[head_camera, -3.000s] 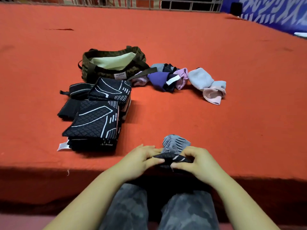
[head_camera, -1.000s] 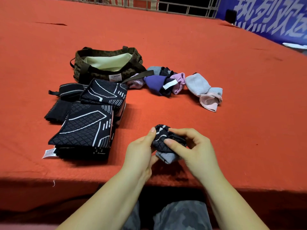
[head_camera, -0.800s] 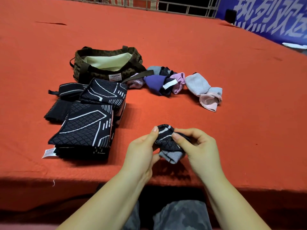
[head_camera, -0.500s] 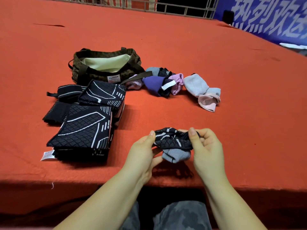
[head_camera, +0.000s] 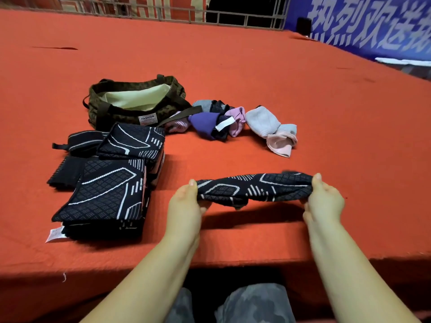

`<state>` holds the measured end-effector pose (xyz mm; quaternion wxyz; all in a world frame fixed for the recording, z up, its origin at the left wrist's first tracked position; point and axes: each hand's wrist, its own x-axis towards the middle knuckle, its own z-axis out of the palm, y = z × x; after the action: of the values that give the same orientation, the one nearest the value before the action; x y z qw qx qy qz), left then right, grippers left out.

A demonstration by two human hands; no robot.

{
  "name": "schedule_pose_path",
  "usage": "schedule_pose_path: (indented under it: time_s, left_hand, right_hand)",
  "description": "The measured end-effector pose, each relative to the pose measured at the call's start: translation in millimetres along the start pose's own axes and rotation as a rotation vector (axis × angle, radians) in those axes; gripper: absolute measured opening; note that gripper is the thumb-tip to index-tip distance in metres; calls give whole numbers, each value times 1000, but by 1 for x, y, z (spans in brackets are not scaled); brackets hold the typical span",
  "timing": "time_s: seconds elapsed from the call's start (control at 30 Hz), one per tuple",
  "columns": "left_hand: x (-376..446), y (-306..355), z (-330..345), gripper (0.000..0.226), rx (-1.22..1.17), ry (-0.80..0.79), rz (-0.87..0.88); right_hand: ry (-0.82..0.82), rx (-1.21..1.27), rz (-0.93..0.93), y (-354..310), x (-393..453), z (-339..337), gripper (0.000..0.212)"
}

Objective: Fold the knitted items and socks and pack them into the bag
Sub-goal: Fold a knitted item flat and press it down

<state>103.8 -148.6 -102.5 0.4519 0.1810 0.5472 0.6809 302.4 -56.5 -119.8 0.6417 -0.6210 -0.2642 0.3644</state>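
Observation:
A black knitted piece with white line patterns [head_camera: 254,188] is stretched wide just above the red table. My left hand [head_camera: 185,206] pinches its left end and my right hand [head_camera: 324,201] pinches its right end. To the left lies a stack of folded black patterned knits [head_camera: 102,194], with a second folded piece [head_camera: 133,142] behind it. An open camouflage bag [head_camera: 137,101] with a pale lining stands at the back left. Right of the bag is a heap of socks in purple, pink and black [head_camera: 217,120], then grey and pink socks [head_camera: 272,129].
Small black folded items [head_camera: 81,142] lie left of the stack, and a white tag [head_camera: 54,234] sticks out at its front corner. The red table's front edge [head_camera: 233,262] runs just above my knees. A railing and a blue banner [head_camera: 373,26] stand behind.
The bunched knitted piece that both hands held close together has been pulled open sideways. My right hand moved right, my left hand stayed roughly in place.

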Motion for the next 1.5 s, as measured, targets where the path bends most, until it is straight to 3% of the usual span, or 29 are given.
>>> schedule_pose_path:
  time_s: [0.2,0.33,0.43,0.53,0.6,0.7,0.83,1.0,1.13,1.27,1.5]
  left_hand:
    - [14,6,1,31,57,42,68]
    - [25,6,-11,21,208,-55,138]
    - [28,-4,-22,14,466,-199,72]
    - [32,-28,-35,48,967,-30,19]
    - [31,-37,-39,50,1139,58,87]
    - [27,-40,-38,34,1154,60,166]
    - [24,-40,-25,43,1112,111,265]
    - [36,-46,-9,50,1154,145,237]
    - [37,-49,-5,33,1073,139,262]
    - [32,-47,-16,10,846,72,350]
    - [33,-35,-36,24,880,78,420]
  right_hand:
    - [-99,-146,-210,10,-5,11,28]
    - [-348,-146,-81,17,-25,3,20]
    - [-451,-295,-64,23,-37,-7,24]
    - [-450,-558,-214,32,-41,-15,34]
    - [-430,-592,-232,36,-43,-18,41]
    - [-401,-564,-245,42,-46,-18,46]
    - [-371,-493,-284,44,-53,-14,46]
    - [-396,-452,-304,45,-59,-7,48]
    - [-372,-421,-318,42,-50,-9,45]
    - [-339,-388,-311,38,-34,-15,44]
    - [-322,-354,-293,37,-19,-21,33]
